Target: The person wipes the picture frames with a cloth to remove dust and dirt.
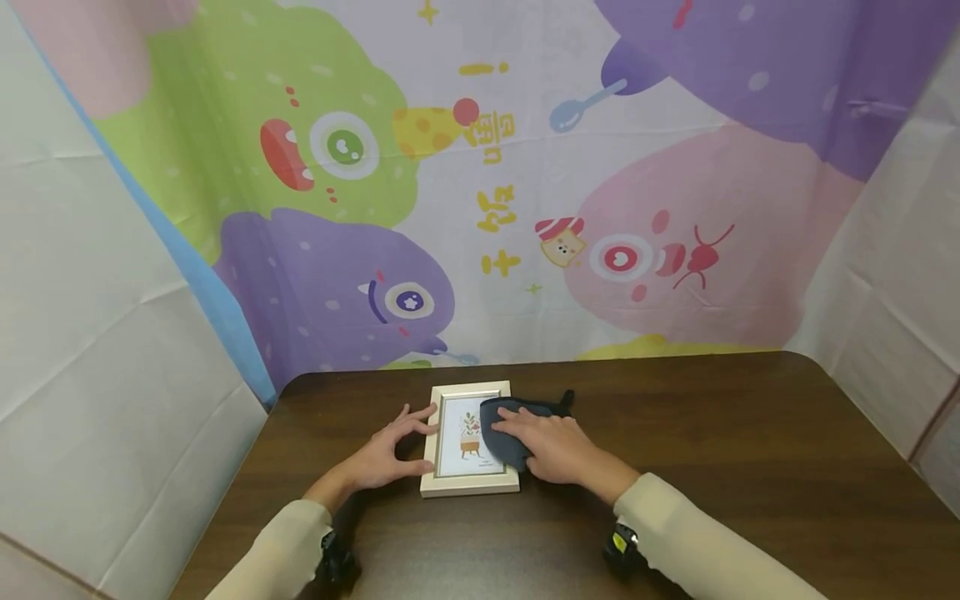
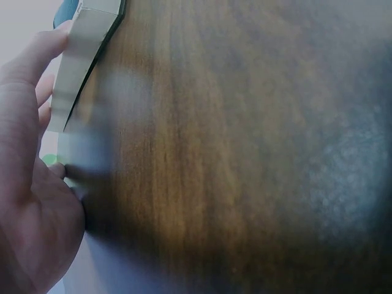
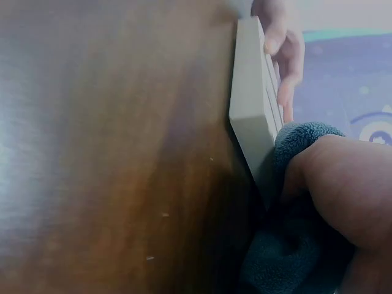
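A cream picture frame (image 1: 471,487) lies flat on the brown table, holding a print of a potted plant. My left hand (image 1: 382,454) rests along the frame's left side, fingers spread, thumb near the lower left corner. In the left wrist view, the fingers of that hand (image 2: 37,79) touch the frame's pale edge (image 2: 86,46). A dark blue-grey fluffy cloth (image 1: 498,437) covers the right part of the print and overhangs the frame's right side. My right hand (image 1: 558,446) holds it against the glass; in the right wrist view the thumb digs into the cloth (image 3: 288,254).
The dark wooden table (image 1: 712,433) extends to both sides and has rounded back corners. Behind it hangs a curtain (image 1: 517,317) printed with cartoon monsters. White sheets (image 1: 127,375) stand at the left and right. Black wrist devices (image 1: 337,558) sit at both cuffs.
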Tool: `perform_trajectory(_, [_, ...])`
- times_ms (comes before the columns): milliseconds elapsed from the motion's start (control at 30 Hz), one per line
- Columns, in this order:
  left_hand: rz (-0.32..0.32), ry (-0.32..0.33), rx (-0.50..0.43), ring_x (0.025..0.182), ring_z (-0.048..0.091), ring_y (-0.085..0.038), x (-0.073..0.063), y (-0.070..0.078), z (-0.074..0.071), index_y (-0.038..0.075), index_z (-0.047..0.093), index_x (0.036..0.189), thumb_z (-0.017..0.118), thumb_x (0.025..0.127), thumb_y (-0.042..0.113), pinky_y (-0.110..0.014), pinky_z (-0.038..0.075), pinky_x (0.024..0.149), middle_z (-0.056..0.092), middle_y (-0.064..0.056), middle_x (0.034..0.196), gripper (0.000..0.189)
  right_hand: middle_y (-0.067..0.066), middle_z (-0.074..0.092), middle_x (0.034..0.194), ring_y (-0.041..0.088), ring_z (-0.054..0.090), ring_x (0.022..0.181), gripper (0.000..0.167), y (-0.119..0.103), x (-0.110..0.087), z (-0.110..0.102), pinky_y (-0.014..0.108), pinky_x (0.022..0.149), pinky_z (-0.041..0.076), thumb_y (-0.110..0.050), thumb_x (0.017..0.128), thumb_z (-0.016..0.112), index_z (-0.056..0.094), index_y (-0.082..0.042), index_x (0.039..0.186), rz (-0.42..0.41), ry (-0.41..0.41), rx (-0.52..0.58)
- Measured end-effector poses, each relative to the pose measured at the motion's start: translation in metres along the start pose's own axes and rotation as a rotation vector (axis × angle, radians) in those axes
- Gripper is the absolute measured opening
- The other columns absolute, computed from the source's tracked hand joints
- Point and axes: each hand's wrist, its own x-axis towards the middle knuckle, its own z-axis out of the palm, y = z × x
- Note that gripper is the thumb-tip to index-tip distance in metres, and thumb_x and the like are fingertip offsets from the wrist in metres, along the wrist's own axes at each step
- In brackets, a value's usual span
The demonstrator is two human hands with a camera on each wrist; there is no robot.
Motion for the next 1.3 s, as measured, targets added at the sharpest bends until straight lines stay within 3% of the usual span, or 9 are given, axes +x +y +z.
perform_trajectory(167, [-0.038, -0.007, -0.028, 0.176, 0.008, -0.056, 0.002, -0.008, 0.001, 0.031, 0.074, 0.143, 0.093, 0.091, 0.048, -0.093, 0.009, 0.128, 0.041, 0.002, 0.184, 0.058, 0.006, 0.054, 0.176, 0.040, 0.062, 0.155, 0.064, 0.007, 0.017, -0.001, 0.042, 0.068, 0.060, 0.000, 0.099, 0.073, 0.066, -0.021, 0.159, 0.027, -0.010, 0.016])
perform_trajectory(367, [0.011, 0.000, 0.002, 0.171, 0.013, -0.064, -0.003, 0.008, -0.002, 0.023, 0.073, 0.144, 0.090, 0.094, 0.050, -0.097, 0.013, 0.121, 0.043, 0.000, 0.184, 0.059, 0.002, 0.052, 0.178, 0.040, 0.061, 0.156, 0.062, 0.012, 0.033, -0.005, 0.051, 0.089, 0.066, -0.001, 0.103, 0.070, 0.065, -0.024, 0.160, 0.080, -0.034, 0.034])
perform_trajectory(467, [-0.003, -0.004, -0.012, 0.171, 0.013, -0.065, -0.005, 0.019, -0.004, 0.021, 0.073, 0.143, 0.090, 0.094, 0.050, -0.096, 0.011, 0.122, 0.044, -0.002, 0.183, 0.059, 0.001, 0.051, 0.178, 0.040, 0.060, 0.157, 0.062, 0.014, 0.035, -0.005, 0.057, 0.100, 0.065, -0.002, 0.104, 0.069, 0.064, -0.025, 0.161, 0.090, -0.037, 0.036])
perform_trajectory(600, [-0.016, -0.007, -0.020, 0.172, 0.012, -0.063, -0.006, 0.024, -0.005, 0.020, 0.073, 0.143, 0.091, 0.093, 0.049, -0.095, 0.009, 0.124, 0.043, -0.004, 0.183, 0.060, 0.002, 0.050, 0.179, 0.041, 0.059, 0.158, 0.063, 0.015, 0.036, -0.004, 0.063, 0.107, 0.061, -0.002, 0.104, 0.069, 0.063, -0.025, 0.162, 0.092, -0.040, 0.051])
perform_trajectory(667, [-0.014, -0.011, -0.021, 0.171, 0.012, -0.064, -0.006, 0.027, -0.005, 0.018, 0.073, 0.143, 0.090, 0.094, 0.047, -0.096, 0.009, 0.123, 0.043, -0.006, 0.183, 0.060, 0.002, 0.051, 0.179, 0.042, 0.059, 0.158, 0.063, 0.016, 0.035, -0.004, 0.061, 0.104, 0.063, -0.001, 0.104, 0.068, 0.063, -0.024, 0.162, 0.082, -0.033, 0.055])
perform_trajectory(800, [-0.011, -0.007, -0.024, 0.171, 0.012, -0.065, -0.007, 0.026, -0.004, 0.020, 0.073, 0.142, 0.090, 0.094, 0.048, -0.095, 0.010, 0.124, 0.043, -0.004, 0.183, 0.058, 0.005, 0.058, 0.173, 0.041, 0.064, 0.152, 0.062, 0.021, 0.036, -0.005, 0.058, 0.098, 0.065, 0.002, 0.102, 0.066, 0.066, -0.022, 0.159, 0.052, 0.031, 0.059])
perform_trajectory(900, [-0.016, 0.000, -0.008, 0.171, 0.013, -0.065, -0.007, 0.025, -0.004, 0.022, 0.073, 0.142, 0.090, 0.094, 0.048, -0.094, 0.012, 0.125, 0.044, -0.002, 0.183, 0.057, 0.009, 0.063, 0.168, 0.041, 0.068, 0.148, 0.062, 0.027, 0.036, -0.009, 0.063, 0.106, 0.063, 0.003, 0.100, 0.065, 0.066, -0.021, 0.158, 0.058, 0.103, 0.102])
perform_trajectory(1033, [-0.037, -0.011, -0.008, 0.171, 0.012, -0.065, -0.008, 0.032, -0.006, 0.018, 0.073, 0.142, 0.091, 0.094, 0.044, -0.094, 0.012, 0.126, 0.043, -0.008, 0.183, 0.057, 0.015, 0.067, 0.163, 0.042, 0.068, 0.146, 0.066, 0.033, 0.036, -0.015, 0.068, 0.116, 0.056, 0.005, 0.098, 0.065, 0.065, -0.020, 0.158, 0.091, 0.194, 0.216])
perform_trajectory(1300, [-0.096, -0.048, 0.012, 0.173, 0.008, -0.063, -0.004, 0.045, -0.009, 0.011, 0.071, 0.145, 0.090, 0.096, 0.029, -0.091, 0.010, 0.129, 0.037, -0.018, 0.184, 0.056, 0.019, 0.070, 0.158, 0.044, 0.066, 0.148, 0.070, 0.042, 0.038, -0.013, 0.063, 0.121, 0.054, 0.010, 0.093, 0.058, 0.066, -0.016, 0.157, 0.151, 0.291, 0.440])
